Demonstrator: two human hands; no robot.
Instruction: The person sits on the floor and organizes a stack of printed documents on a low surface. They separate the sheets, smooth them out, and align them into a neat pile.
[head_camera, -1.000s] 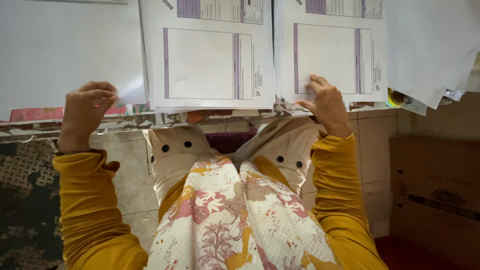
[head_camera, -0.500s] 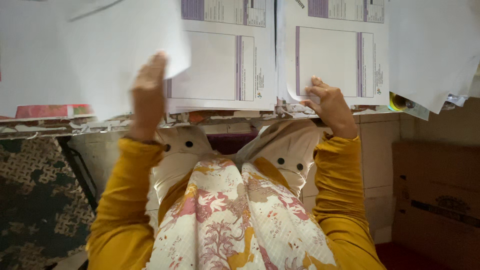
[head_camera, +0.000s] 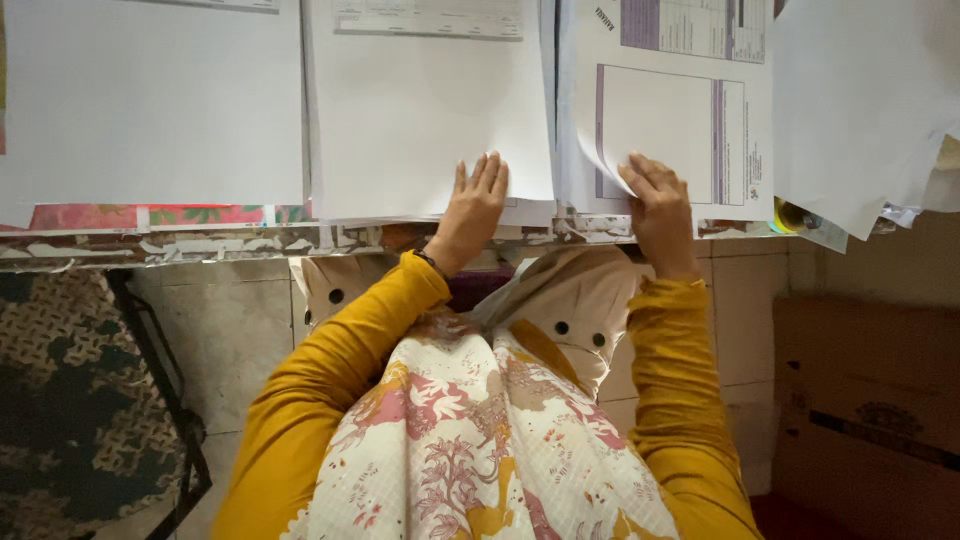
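My left hand (head_camera: 472, 208) lies flat, fingers together, on a blank white sheet (head_camera: 420, 120) that tops the middle pile on the table. My right hand (head_camera: 658, 205) rests on the pile to the right, a printed form (head_camera: 670, 110) with a purple-edged box. Its fingertips hold the lower left corner of the top sheet, which curls up off the pile. Both arms are in mustard-yellow sleeves, and a floral garment covers my lap.
Another white pile (head_camera: 150, 100) lies at the left and loose sheets (head_camera: 860, 100) overhang at the right. The table's front edge (head_camera: 200, 245) is chipped and peeling. Below stand a cardboard box (head_camera: 870, 380) at right and a dark patterned seat (head_camera: 70, 400) at left.
My left hand swung a sheet from the left over to the middle pile and laid it blank side up, covering the printed form there. My right hand stayed on the right pile.
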